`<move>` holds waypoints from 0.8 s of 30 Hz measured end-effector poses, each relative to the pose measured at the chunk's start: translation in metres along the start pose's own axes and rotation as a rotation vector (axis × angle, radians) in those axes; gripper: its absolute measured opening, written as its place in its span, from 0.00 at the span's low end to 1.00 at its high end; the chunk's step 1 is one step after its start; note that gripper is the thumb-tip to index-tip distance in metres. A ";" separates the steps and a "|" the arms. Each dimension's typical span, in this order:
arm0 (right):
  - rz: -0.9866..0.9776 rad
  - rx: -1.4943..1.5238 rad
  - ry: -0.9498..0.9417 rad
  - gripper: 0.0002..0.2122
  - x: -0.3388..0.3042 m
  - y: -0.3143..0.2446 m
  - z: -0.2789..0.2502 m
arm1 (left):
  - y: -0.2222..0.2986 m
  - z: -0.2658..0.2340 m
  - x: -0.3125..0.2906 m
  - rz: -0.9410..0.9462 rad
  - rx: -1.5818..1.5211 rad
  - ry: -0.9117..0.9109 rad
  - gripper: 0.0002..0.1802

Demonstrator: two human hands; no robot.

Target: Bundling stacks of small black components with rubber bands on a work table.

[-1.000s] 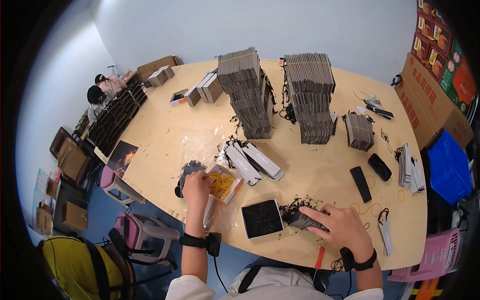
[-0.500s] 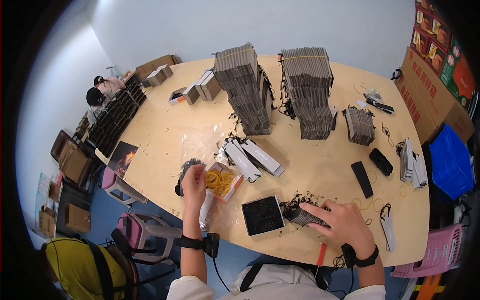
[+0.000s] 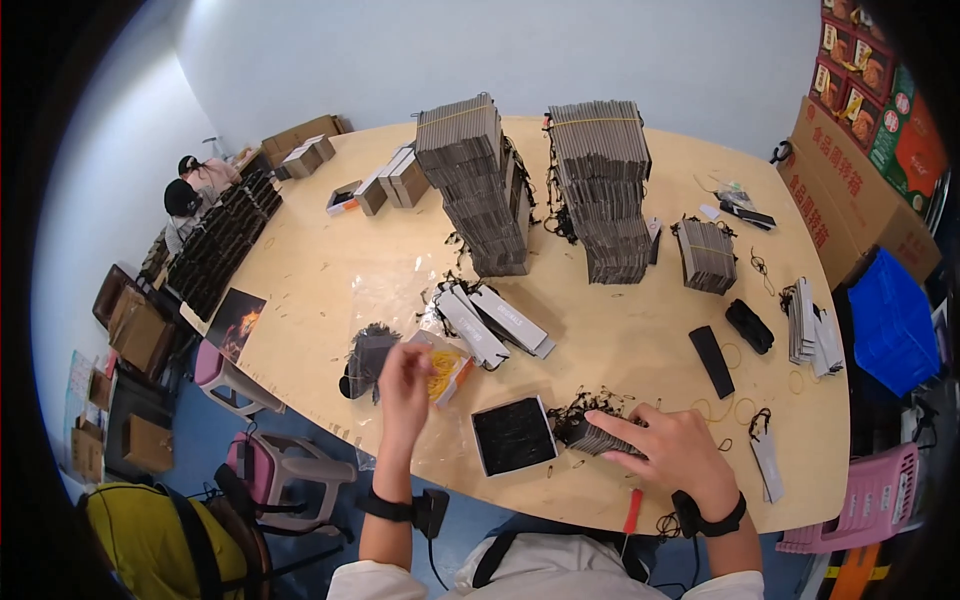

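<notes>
My right hand (image 3: 682, 448) grips a small stack of grey tags (image 3: 592, 436) with black cords bunched at its left end. The index finger reaches along the top of the stack. My left hand (image 3: 405, 380) hovers over a small open box (image 3: 464, 372) of yellow rubber bands (image 3: 444, 368). Its fingers are curled together, and whatever they hold is hidden. Beside that hand a grey bundle (image 3: 372, 352) lies on a clear plastic bag (image 3: 400, 290). Between my hands stands an open box filled with black material (image 3: 513, 437).
Two tall stacks of banded tags (image 3: 470, 185) (image 3: 600, 190) rise at the back. White tags (image 3: 508, 320) lie mid-table. A red-handled tool (image 3: 632, 510) sits at the near edge. Right are a blue bin (image 3: 895, 320) and cartons (image 3: 825, 190); far left, other people (image 3: 185, 205) work.
My left hand has shifted right from beside the grey bundle to above the rubber-band box, its fingers curling. My right hand stays on the small stack. The view has shifted slightly.
</notes>
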State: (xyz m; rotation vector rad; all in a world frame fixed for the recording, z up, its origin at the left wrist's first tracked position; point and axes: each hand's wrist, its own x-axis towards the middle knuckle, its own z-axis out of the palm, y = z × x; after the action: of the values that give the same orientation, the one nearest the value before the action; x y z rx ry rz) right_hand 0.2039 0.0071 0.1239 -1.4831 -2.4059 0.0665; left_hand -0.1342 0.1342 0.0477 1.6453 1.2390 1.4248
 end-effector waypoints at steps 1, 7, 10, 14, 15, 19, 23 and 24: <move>0.000 -0.002 -0.007 0.23 0.001 0.000 -0.001 | 0.015 0.011 -0.006 0.000 -0.008 -0.003 0.06; -0.010 -0.011 0.021 0.22 0.000 0.001 0.003 | 0.089 0.062 -0.044 -0.318 -0.609 -0.291 0.09; -0.008 -0.016 0.024 0.22 0.002 0.002 0.005 | 0.092 0.070 -0.056 -0.538 -1.043 -0.212 0.13; 0.007 -0.015 0.015 0.23 0.001 0.001 0.000 | 0.097 0.077 -0.060 -0.532 -1.018 -0.175 0.15; 0.012 -0.019 0.016 0.23 0.001 0.002 -0.001 | 0.094 0.082 -0.059 -0.407 -0.896 -0.187 0.14; -0.001 -0.019 0.027 0.23 -0.002 0.001 0.001 | 0.090 0.101 -0.065 -0.065 -0.409 -0.221 0.12; -0.013 -0.008 0.049 0.23 -0.001 0.001 0.004 | 0.103 0.108 -0.056 0.130 -0.057 -0.180 0.10; -0.014 -0.009 0.050 0.23 0.000 0.001 0.005 | 0.096 0.106 -0.056 0.131 -0.058 -0.179 0.10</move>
State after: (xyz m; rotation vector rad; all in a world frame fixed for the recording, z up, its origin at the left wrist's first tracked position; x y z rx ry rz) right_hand 0.2033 0.0075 0.1193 -1.4548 -2.3798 0.0152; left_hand -0.0062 0.0602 0.0897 1.7990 0.9972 1.3434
